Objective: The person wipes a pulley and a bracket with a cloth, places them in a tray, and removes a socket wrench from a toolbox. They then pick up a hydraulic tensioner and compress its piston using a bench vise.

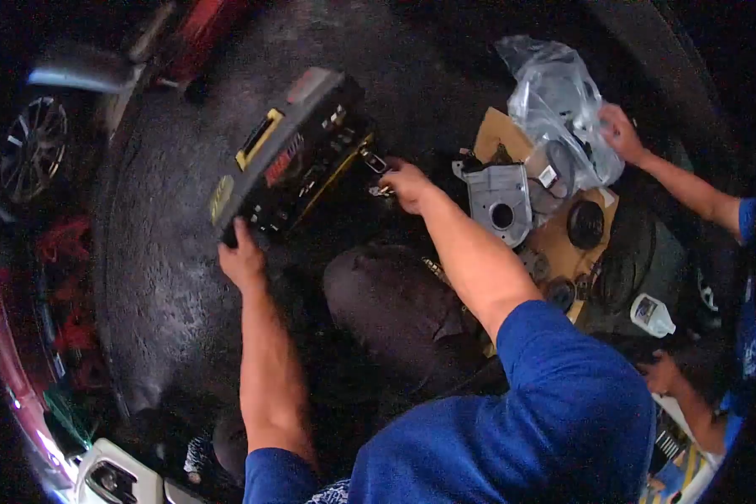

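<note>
A black and grey toolbox (298,147) with a yellow handle and yellow trim is tilted in front of me, and its lid looks raised. My left hand (244,256) grips the near lower corner of this toolbox. Just beyond the toolbox's right side, my right hand (407,186) has its fingers curled closed beside a metal latch (374,160). A small shiny metal piece shows by those fingertips; what the hand holds is too dark to make out.
To the right, a grey metal housing (500,202) lies by cardboard (592,252) with dark round parts. A co-worker's hand (622,134) touches a clear plastic bag (554,92); another person's hand (664,374) is near a white bottle (651,315). A car wheel (34,149) stands at left.
</note>
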Demonstrator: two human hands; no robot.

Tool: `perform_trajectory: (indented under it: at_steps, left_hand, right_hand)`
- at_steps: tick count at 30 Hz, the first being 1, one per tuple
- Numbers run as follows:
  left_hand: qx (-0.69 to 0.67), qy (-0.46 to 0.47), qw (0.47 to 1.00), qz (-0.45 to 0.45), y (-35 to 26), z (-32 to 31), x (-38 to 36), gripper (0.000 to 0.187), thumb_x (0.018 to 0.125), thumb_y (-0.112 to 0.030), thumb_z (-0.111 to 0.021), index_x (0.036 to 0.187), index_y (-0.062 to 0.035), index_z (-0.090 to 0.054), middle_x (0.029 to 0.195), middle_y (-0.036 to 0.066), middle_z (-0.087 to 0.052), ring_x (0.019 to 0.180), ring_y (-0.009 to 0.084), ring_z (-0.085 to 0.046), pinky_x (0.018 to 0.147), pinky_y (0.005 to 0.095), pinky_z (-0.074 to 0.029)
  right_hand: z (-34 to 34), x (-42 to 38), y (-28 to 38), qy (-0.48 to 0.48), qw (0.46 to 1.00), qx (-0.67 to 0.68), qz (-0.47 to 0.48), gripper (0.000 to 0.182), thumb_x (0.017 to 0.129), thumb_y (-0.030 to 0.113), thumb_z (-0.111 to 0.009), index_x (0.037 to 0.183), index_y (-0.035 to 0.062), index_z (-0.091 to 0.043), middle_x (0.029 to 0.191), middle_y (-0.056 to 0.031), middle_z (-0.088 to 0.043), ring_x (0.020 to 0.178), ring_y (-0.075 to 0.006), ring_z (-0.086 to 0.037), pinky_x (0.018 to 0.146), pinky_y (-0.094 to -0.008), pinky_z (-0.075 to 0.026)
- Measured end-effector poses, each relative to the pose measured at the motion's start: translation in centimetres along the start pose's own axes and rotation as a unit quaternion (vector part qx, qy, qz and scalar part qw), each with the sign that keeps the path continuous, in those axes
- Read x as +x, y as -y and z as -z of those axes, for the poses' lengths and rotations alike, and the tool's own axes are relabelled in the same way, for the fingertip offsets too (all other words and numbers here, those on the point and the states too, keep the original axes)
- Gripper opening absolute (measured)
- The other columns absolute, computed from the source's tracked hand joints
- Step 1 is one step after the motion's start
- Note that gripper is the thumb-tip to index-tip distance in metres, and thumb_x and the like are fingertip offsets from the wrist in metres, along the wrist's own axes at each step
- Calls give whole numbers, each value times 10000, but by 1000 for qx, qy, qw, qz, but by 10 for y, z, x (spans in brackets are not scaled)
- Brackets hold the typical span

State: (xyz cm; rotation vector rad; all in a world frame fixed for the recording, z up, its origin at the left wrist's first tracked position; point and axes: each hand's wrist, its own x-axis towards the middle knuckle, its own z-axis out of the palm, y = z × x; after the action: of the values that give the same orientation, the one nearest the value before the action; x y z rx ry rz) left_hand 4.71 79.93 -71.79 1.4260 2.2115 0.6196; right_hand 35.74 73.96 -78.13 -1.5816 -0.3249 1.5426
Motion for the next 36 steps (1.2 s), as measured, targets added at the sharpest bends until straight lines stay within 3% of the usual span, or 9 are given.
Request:
perform_trajectory:
  at_steps: [2, 8, 11, 14, 16, 19, 23, 29, 36]
  left_hand:
    - [-83, -27, 996, -37, -20, 16, 20, 615, 822, -490, -605, 1069, 73, -599, 1028, 216, -644, 985, 338, -604, 873, 382, -432]
    - [-137, -10, 986, 97, -31, 31, 98, 741, 845, -549, -537, 1277, 50, -475, 1240, 217, -544, 1159, 300, -509, 962, 329, -363]
    - [-275, 87, 955, 73, -40, 36, 109, 818, 843, -589, -505, 1313, 75, -420, 1323, 231, -473, 1233, 312, -451, 1007, 334, -327]
    - [-332, 136, 918, 168, -45, 24, 116, 849, 838, -605, -501, 1301, 101, -414, 1323, 247, -467, 1235, 318, -450, 1019, 347, -321]
    - [-125, 95, 987, -33, -34, 8, 136, 790, 834, -557, -553, 1290, 79, -441, 1296, 230, -500, 1197, 323, -484, 1002, 348, -351]
    - [-87, 82, 987, -106, -57, -16, 90, 575, 811, -407, -651, 1211, -8, -543, 1147, 201, -607, 1086, 308, -578, 928, 362, -434]
    - [-25, 220, 940, -260, -64, -66, 54, 466, 816, -327, -621, 1171, -31, -564, 1102, 194, -617, 1041, 338, -582, 901, 408, -448]
    - [180, 216, 914, -291, -83, -78, 33, 415, 831, -299, -576, 1190, -92, -557, 1152, 163, -591, 1087, 334, -552, 925, 426, -424]
    - [91, 236, 916, -312, -94, -66, 54, 442, 831, -272, -576, 1216, -58, -541, 1141, 223, -586, 1078, 386, -546, 927, 436, -429]
  right_hand:
    - [13, 18, -19, 27, 998, 48, -26, 316, 710, 77, -626, 1021, 34, -588, 833, -105, -619, 775, -214, -600, 688, -344, -473]
    - [19, -3, 5, 99, 987, 124, -38, 226, 715, 72, -632, 935, 34, -601, 819, -79, -620, 747, -199, -594, 720, -339, -477]
    - [23, -12, 7, 113, 980, 156, -46, 181, 734, 97, -633, 904, 47, -597, 823, -75, -625, 774, -199, -603, 718, -358, -493]
    - [23, -30, 15, 172, 957, 226, -63, 168, 781, 189, -612, 902, 72, -604, 866, -102, -644, 820, -241, -635, 602, -402, -516]
    - [21, -47, 28, 169, 956, 230, -68, 168, 782, 196, -606, 895, 72, -606, 876, -107, -647, 808, -247, -638, 586, -411, -521]
    - [22, -64, 40, 193, 957, 214, -45, 179, 778, 212, -601, 883, 67, -607, 879, -116, -654, 782, -257, -641, 574, -429, -529]
    - [40, -78, 39, 266, 950, 166, 10, 220, 785, 183, -603, 947, 35, -608, 909, -136, -650, 790, -255, -645, 573, -408, -544]
    - [29, -122, 58, 200, 979, 34, 24, 370, 718, 94, -705, 1051, 22, -560, 873, -115, -657, 817, -199, -645, 754, -334, -510]
    - [30, -127, 37, 136, 986, 68, 75, 362, 719, 84, -713, 1047, 54, -564, 901, -106, -645, 837, -207, -640, 772, -338, -509]
